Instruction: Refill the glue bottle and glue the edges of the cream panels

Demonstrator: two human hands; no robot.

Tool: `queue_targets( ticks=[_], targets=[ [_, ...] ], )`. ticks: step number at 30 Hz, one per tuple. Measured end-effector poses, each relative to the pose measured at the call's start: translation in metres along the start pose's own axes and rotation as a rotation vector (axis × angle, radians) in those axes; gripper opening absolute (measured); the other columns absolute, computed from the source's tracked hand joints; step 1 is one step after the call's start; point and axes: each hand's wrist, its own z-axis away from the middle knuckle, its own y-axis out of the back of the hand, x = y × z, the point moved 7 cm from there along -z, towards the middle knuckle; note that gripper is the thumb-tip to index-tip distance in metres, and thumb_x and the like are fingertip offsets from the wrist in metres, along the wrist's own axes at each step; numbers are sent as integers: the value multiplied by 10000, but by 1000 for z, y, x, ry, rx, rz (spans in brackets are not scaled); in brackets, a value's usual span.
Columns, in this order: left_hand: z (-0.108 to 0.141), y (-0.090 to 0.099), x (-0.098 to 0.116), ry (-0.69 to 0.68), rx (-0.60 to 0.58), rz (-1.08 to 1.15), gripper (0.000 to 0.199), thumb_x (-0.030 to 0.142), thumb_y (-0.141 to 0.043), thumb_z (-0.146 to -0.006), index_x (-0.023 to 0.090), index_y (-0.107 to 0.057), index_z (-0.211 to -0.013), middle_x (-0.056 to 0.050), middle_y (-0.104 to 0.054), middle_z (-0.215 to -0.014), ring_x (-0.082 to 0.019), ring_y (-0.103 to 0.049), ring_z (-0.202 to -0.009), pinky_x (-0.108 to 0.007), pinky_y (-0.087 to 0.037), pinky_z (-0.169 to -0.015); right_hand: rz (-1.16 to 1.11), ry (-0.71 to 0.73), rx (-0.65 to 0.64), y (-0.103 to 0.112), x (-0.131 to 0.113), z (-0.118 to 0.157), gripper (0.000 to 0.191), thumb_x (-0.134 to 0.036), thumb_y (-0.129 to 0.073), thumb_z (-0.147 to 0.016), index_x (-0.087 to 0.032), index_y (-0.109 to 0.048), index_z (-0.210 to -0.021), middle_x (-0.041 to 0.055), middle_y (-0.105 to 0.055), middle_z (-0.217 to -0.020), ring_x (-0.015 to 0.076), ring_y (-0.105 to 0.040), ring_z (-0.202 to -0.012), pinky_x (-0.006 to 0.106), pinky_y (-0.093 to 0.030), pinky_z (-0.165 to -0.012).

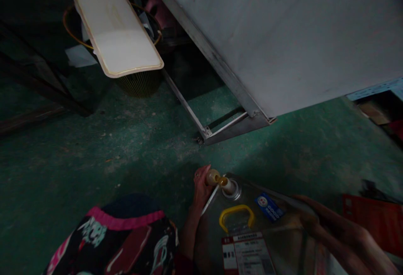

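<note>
- nearest, a patterned cloth [138, 241] beside the metal can [273, 237], which has a yellow handle [237, 208].
- the right hand [338, 233] touches the can's right side; whether it grips, i cannot tell.
- the left hand [200, 187] is wrapped around a small bottle [211, 177], its mouth at the can's spout [228, 187].
- beyond, a grey table [283, 40] above the green floor [141, 157].
- farther off, a pale panel [119, 35] partly covers a basket [140, 84].

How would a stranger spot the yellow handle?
Find the large can at the bottom of the picture, just right of centre. On its top, the handle arches between the spout and the printed label. It's the only bright yellow loop there, unlike the flat blue sticker beside it.
</note>
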Motion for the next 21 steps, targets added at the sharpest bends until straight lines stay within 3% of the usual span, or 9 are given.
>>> queue_targets(
  ticks=[5,16,21],
  targets=[
    [-1,1,3,6,-8,-1,755,720,-403,-784,170,-524,-1287,-149,-569,-1247,-295,-487,-1168,-454,-354,-1001,32,-8,9,1,1,0,641,-625,-530,-787,-249,-519,-1305,11,-561,-1272,299,-492,-1191,346,-511,-894],
    [-1,1,2,24,-9,-7,673,619,-519,-784,176,-520,-1290,-135,-568,-1239,-286,-483,-1166,-446,-350,-1004,19,18,27,1,-10,0,618,-601,-543,-781,-245,-539,-1286,24,-564,-1256,296,-506,-1166,323,-525,-861],
    [0,3,5,-6,-4,18,680,641,-471,-801,168,-521,-1287,-150,-568,-1238,-297,-486,-1159,-468,-353,-994,12,14,49,3,-11,0,613,-614,-556,-759,-259,-565,-1259,24,-585,-1224,297,-552,-1112,312,-547,-816]
  ],
)
